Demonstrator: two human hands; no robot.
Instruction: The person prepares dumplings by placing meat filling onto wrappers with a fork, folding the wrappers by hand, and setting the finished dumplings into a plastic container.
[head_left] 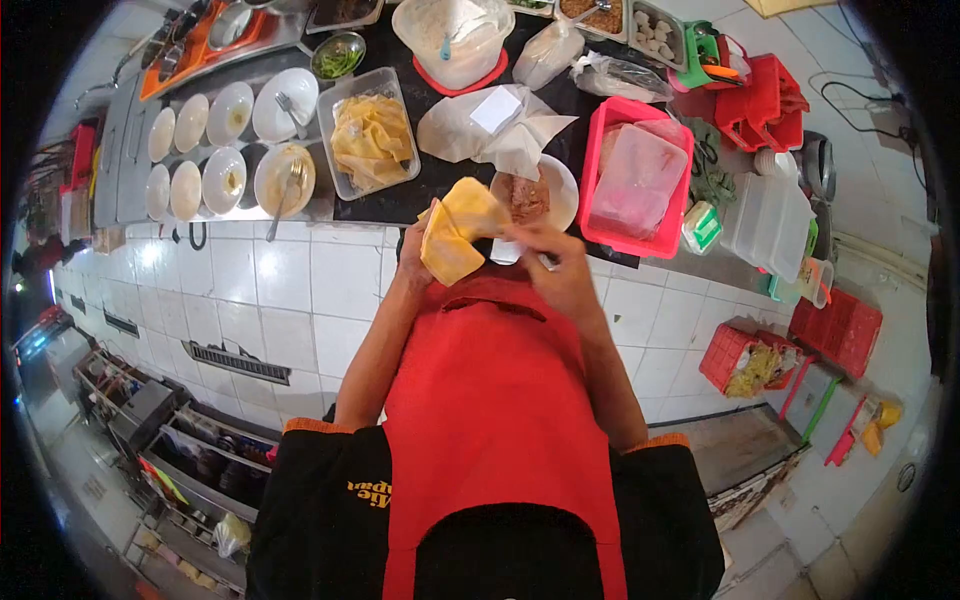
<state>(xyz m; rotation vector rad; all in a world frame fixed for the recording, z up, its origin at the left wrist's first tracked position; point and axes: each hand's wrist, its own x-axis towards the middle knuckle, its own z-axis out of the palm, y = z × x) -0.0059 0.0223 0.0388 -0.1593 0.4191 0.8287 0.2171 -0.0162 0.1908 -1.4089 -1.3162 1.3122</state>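
My left hand [412, 252] is closed on several yellow dough wrappers [452, 232], held up in front of the red apron. At their right edge is my right hand [562, 268], fingers curled and slightly smeared by motion. A small pale, shiny piece shows by its fingers, too little of it to name. Just beyond the hands stands a white bowl [566, 190] with brown-pink minced filling [528, 198] in it. A clear plastic tray [410, 172] to the left holds a heap of folded yellow wrappers [368, 135].
White bowls [222, 182] stand in rows at the left, some with forks or spoons. A pink basin [612, 238] with a translucent container lies right. Behind are crumpled paper [450, 125] and a large white tub [455, 65]. The counter's front edge runs before me.
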